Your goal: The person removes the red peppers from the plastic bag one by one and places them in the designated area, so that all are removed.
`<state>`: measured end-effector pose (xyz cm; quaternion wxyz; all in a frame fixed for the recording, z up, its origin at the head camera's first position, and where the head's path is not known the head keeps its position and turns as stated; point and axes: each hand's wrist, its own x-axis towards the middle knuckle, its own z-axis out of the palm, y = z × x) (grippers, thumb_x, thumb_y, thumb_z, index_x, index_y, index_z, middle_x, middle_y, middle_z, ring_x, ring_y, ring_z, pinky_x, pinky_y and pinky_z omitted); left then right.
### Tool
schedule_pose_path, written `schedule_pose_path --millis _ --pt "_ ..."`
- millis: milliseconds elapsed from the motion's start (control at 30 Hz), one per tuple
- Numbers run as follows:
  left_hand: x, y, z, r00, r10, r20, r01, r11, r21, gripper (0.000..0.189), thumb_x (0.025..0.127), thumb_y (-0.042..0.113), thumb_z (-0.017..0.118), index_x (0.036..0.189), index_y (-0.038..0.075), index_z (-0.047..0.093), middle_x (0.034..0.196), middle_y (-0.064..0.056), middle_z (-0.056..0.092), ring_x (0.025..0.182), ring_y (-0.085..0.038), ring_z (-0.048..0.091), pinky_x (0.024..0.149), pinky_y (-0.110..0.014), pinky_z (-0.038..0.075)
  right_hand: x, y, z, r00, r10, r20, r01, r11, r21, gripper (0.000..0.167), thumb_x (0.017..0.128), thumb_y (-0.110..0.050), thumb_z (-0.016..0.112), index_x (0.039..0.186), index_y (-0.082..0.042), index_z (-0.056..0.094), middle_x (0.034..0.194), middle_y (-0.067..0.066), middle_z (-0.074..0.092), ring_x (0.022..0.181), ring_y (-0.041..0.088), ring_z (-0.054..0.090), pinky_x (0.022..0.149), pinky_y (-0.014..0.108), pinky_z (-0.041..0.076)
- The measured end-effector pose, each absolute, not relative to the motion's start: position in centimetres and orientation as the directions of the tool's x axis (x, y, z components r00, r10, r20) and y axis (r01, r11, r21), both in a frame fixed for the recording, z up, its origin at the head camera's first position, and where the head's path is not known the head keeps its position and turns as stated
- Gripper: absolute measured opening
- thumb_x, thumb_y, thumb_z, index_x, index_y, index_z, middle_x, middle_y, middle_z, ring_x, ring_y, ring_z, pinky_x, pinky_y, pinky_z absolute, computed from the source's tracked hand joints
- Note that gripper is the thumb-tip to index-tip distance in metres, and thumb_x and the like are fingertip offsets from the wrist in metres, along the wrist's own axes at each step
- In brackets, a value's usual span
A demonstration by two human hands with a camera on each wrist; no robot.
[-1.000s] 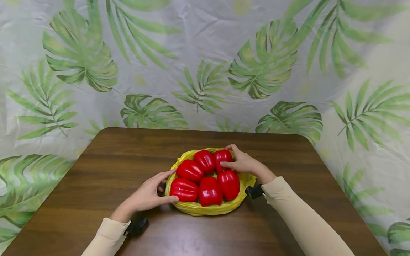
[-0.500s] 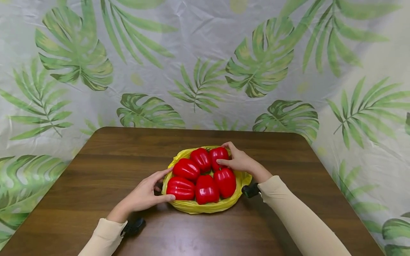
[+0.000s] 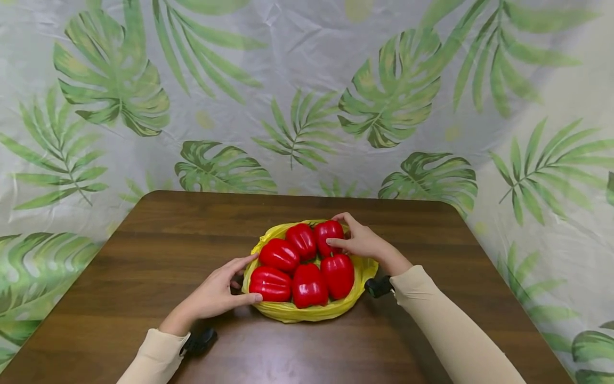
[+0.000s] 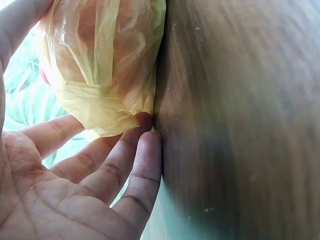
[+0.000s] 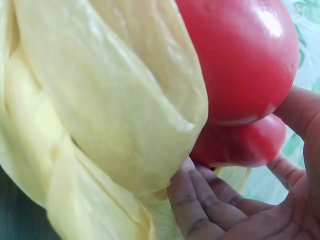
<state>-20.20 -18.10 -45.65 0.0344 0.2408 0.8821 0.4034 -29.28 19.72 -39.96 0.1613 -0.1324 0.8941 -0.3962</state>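
Note:
Several glossy red bell peppers point(image 3: 271, 284) sit in a yellow plastic bag point(image 3: 299, 314) with its edge rolled down, on the table. My left hand point(image 3: 216, 292) is at the bag's left side, thumb tip by the front left pepper and fingers spread along the bag. In the left wrist view, its fairly straight fingers point(image 4: 142, 160) touch the bag low down by the tabletop. With thumb and fingers, my right hand point(image 3: 360, 241) holds the far right pepper point(image 3: 328, 233). Its fingers point(image 5: 185, 200) reach under the peppers beside the yellow plastic in the right wrist view.
The dark wooden table point(image 3: 192, 224) has rounded far corners. Behind it hangs a pale cloth point(image 3: 307, 64) printed with green leaves. Black wrist cameras are strapped at both cuffs, close to the tabletop.
The whole scene shifted slightly left in the view after the first frame. Both hands keep their places on the bag and the pepper; nothing else has visibly moved.

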Motion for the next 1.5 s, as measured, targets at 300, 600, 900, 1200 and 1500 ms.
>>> schedule_pose_path --millis 300,600,900,1200,1500 --pt "-20.1 -18.3 -45.5 -0.875 0.463 0.144 0.412 0.552 0.725 0.089 0.088 0.041 0.089 0.160 0.007 0.049 0.143 -0.013 0.064 0.098 -0.007 0.066 0.087 -0.027 0.060 -29.4 19.8 -39.5 -0.908 -0.376 -0.184 -0.099 0.619 -0.779 0.068 0.104 -0.032 0.072 0.158 -0.011 0.035 0.115 0.021 0.071 0.085 0.029 0.069 0.087 0.042 0.062" --pt "-20.1 -18.3 -45.5 -0.876 0.466 0.127 0.402 0.557 0.727 0.089 0.089 0.042 0.088 0.161 0.009 0.048 0.147 -0.013 0.062 0.102 -0.010 0.066 0.089 -0.027 0.060 -29.1 20.0 -39.0 -0.901 -0.392 -0.188 -0.106 0.618 -0.779 0.071 0.104 -0.032 0.072 0.158 -0.010 0.033 0.125 0.025 0.070 0.089 0.031 0.072 0.090 0.044 0.063" --pt "-20.1 -18.3 -45.6 -0.873 0.470 0.132 0.409 0.557 0.723 0.088 0.090 0.043 0.087 0.160 0.007 0.048 0.148 -0.014 0.062 0.102 -0.009 0.065 0.089 -0.027 0.059 -29.1 20.2 -38.8 -0.899 -0.392 -0.198 -0.108 0.634 -0.765 0.069 0.103 -0.033 0.073 0.156 -0.010 0.035 0.119 0.023 0.073 0.087 0.033 0.072 0.087 0.042 0.063" --pt "-19.9 -18.3 -45.6 -0.877 0.465 0.122 0.398 0.561 0.726 0.089 0.089 0.044 0.087 0.160 0.007 0.048 0.148 -0.014 0.062 0.102 -0.008 0.063 0.089 -0.027 0.059 -29.2 20.4 -38.7 -0.894 -0.394 -0.213 -0.112 0.656 -0.746 0.067 0.103 -0.034 0.073 0.154 -0.013 0.037 0.112 0.018 0.074 0.083 0.028 0.072 0.081 0.037 0.061" --pt "-19.9 -18.4 -45.6 -0.879 0.461 0.123 0.398 0.566 0.722 0.089 0.089 0.044 0.087 0.161 0.007 0.048 0.146 -0.013 0.062 0.104 -0.009 0.064 0.089 -0.027 0.058 -29.5 20.4 -37.2 -0.883 -0.418 -0.213 -0.118 0.638 -0.761 0.067 0.104 -0.032 0.071 0.155 -0.011 0.034 0.101 0.017 0.073 0.079 0.029 0.067 0.077 0.037 0.059"
